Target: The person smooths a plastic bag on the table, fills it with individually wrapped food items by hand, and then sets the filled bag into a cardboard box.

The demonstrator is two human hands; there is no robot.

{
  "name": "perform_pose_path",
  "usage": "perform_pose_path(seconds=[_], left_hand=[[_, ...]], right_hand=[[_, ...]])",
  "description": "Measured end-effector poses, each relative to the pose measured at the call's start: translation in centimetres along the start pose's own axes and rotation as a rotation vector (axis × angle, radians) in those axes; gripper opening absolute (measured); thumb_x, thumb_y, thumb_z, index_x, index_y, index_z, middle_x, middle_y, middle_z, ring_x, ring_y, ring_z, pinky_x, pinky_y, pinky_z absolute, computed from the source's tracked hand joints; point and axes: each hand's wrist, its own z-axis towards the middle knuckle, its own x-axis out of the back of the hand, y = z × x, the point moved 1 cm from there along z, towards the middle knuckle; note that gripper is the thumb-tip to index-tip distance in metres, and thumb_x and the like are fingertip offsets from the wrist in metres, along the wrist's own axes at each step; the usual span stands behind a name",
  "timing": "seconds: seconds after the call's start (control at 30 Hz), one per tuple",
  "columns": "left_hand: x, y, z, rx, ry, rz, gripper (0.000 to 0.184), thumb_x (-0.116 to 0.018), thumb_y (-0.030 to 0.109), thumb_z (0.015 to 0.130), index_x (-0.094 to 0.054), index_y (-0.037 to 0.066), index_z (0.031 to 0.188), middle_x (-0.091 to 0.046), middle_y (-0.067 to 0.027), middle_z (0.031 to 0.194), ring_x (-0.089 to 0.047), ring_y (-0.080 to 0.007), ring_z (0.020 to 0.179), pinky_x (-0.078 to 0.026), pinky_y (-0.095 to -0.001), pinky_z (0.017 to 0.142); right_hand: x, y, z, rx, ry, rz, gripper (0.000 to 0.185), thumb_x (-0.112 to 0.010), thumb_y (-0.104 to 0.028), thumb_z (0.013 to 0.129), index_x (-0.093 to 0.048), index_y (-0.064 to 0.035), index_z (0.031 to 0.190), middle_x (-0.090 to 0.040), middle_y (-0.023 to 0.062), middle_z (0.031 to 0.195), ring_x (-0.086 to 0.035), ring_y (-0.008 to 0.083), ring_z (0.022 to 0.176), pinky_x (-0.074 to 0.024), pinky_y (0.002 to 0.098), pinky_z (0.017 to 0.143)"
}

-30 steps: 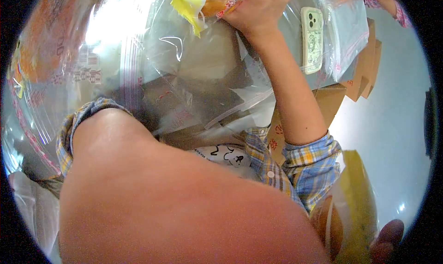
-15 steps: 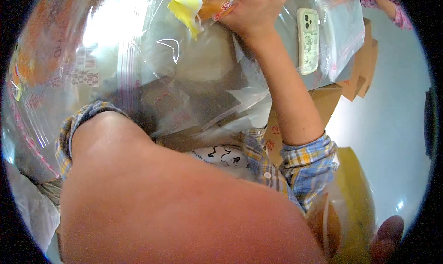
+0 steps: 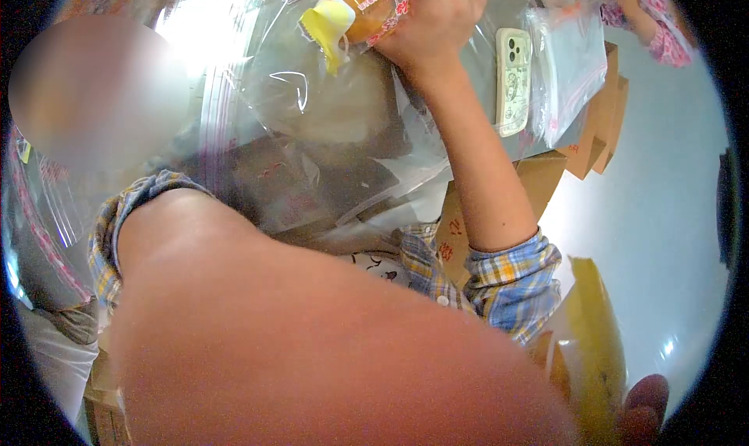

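Observation:
At the top centre, my right hand (image 3: 438, 33) is closed round one end of a wrapped bread roll (image 3: 377, 11) with red print and a yellow end, over a large clear plastic bag (image 3: 343, 107). My left forearm crosses the foreground, large and close. Of my left hand (image 3: 646, 407), only fingertips show at the lower right, against a clear package with a yellow stripe (image 3: 597, 321) and something brown inside. The rest of that hand is hidden.
A phone in a pale case (image 3: 512, 83) lies right of my right forearm, beside clear zip bags (image 3: 568, 76). Cardboard flaps (image 3: 597, 122) stand past the edge. Another person's patterned sleeve (image 3: 667, 44) shows at upper right. A round blur covers the upper left.
The view has shifted slightly, so the roll, phone and bags sit lower in the frame. A round blur has appeared at the upper left. Both hands keep their holds.

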Motion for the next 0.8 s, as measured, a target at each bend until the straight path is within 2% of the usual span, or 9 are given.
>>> perform_pose_path(seconds=[0.1, 0.2, 0.4, 0.5, 0.53, 0.6, 0.7, 0.73, 0.8], left_hand=[[-0.1, 0.0, 0.0, -0.003, 0.008, -0.002, 0.031, -0.073, 0.037, 0.080, -0.061, 0.009, 0.073, -0.058, -0.0033, 0.073, -0.060, -0.0207, 0.067, -0.045, -0.0326, 0.054], [-0.2, -0.1, 0.0, -0.006, 0.012, -0.005, 0.031, -0.073, 0.037, 0.080, -0.061, 0.009, 0.072, -0.058, -0.0031, 0.073, -0.060, -0.0207, 0.067, -0.045, -0.0325, 0.054], [-0.2, -0.7, 0.9, -0.039, 0.008, -0.016, 0.032, -0.073, 0.037, 0.081, -0.062, 0.009, 0.071, -0.058, -0.0029, 0.073, -0.060, -0.0205, 0.067, -0.045, -0.0324, 0.054], [-0.9, -2.4, 0.9, -0.003, 0.043, -0.013, 0.032, -0.072, 0.038, 0.081, -0.062, 0.009, 0.071, -0.058, -0.0028, 0.072, -0.060, -0.0204, 0.067, -0.045, -0.0323, 0.054], [-1.4, -2.8, 0.9, 0.009, 0.051, -0.007, 0.032, -0.072, 0.038, 0.081, -0.062, 0.009, 0.070, -0.058, -0.0027, 0.072, -0.060, -0.0204, 0.067, -0.045, -0.0323, 0.054], [-2.8, -3.4, 0.1, 0.072, 0.097, -0.018, 0.033, -0.072, 0.038, 0.081, -0.062, 0.009, 0.070, -0.058, -0.0027, 0.072, -0.060, -0.0203, 0.067, -0.044, -0.0323, 0.054], [-5.7, -3.9, -0.7, 0.281, 0.112, -0.060, 0.033, -0.072, 0.038, 0.081, -0.062, 0.009, 0.069, -0.058, -0.0025, 0.072, -0.060, -0.0202, 0.066, -0.044, -0.0322, 0.054], [-6.7, -4.0, -0.8, 0.381, 0.080, -0.045, 0.038, -0.071, 0.043, 0.079, -0.059, 0.010, 0.064, -0.056, -0.0008, 0.067, -0.061, -0.0218, 0.065, -0.043, -0.0327, 0.052], [-8.1, -5.0, -1.3, 0.459, -0.095, 0.011, 0.041, -0.070, 0.045, 0.085, -0.060, 0.011, 0.064, -0.059, -0.0013, 0.067, -0.062, -0.0198, 0.063, -0.044, -0.0324, 0.051]], right_hand=[[-0.6, 0.2, 0.1, 0.040, 0.088, 0.027, 0.074, -0.078, -0.057, 0.072, -0.064, -0.0178, 0.134, -0.065, 0.0195, 0.118, -0.058, 0.0381, 0.119, -0.0416, 0.0504, 0.089], [1.3, -0.8, 0.5, -0.050, -0.071, 0.037, 0.074, -0.078, -0.056, 0.073, -0.063, -0.0167, 0.134, -0.065, 0.0199, 0.118, -0.057, 0.0383, 0.119, -0.0417, 0.0507, 0.089], [0.8, -0.3, -0.3, -0.066, -0.122, 0.010, 0.078, -0.078, -0.058, 0.075, -0.061, -0.0161, 0.137, -0.064, 0.0185, 0.118, -0.056, 0.0387, 0.121, -0.0411, 0.0537, 0.090], [0.7, 0.0, -0.8, -0.048, -0.178, -0.054, 0.077, -0.071, -0.061, 0.080, -0.059, -0.0164, 0.141, -0.063, 0.0203, 0.122, -0.055, 0.0360, 0.124, -0.0401, 0.0587, 0.092], [0.5, 0.1, -0.5, -0.050, -0.136, -0.039, 0.072, -0.074, -0.056, 0.077, -0.062, -0.0181, 0.136, -0.064, 0.0164, 0.118, -0.057, 0.0341, 0.121, -0.0402, 0.0561, 0.090], [0.6, -0.4, -0.3, -0.050, -0.044, -0.018, 0.063, -0.079, -0.047, 0.070, -0.067, -0.0214, 0.127, -0.066, 0.0087, 0.111, -0.060, 0.0303, 0.115, -0.0402, 0.0510, 0.087], [-0.3, -0.2, -1.2, -0.059, -0.076, -0.048, 0.065, -0.077, -0.050, 0.070, -0.067, -0.0245, 0.130, -0.065, 0.0113, 0.114, -0.057, 0.0314, 0.123, -0.0383, 0.0584, 0.091], [-0.3, -0.2, -1.0, -0.061, -0.078, -0.058, 0.065, -0.077, -0.050, 0.070, -0.068, -0.0250, 0.129, -0.065, 0.0114, 0.114, -0.056, 0.0313, 0.125, -0.0384, 0.0589, 0.092], [0.1, -0.4, -0.6, -0.075, -0.083, -0.080, 0.064, -0.077, -0.051, 0.070, -0.069, -0.0259, 0.128, -0.065, 0.0117, 0.114, -0.055, 0.0309, 0.127, -0.0387, 0.0597, 0.094]])
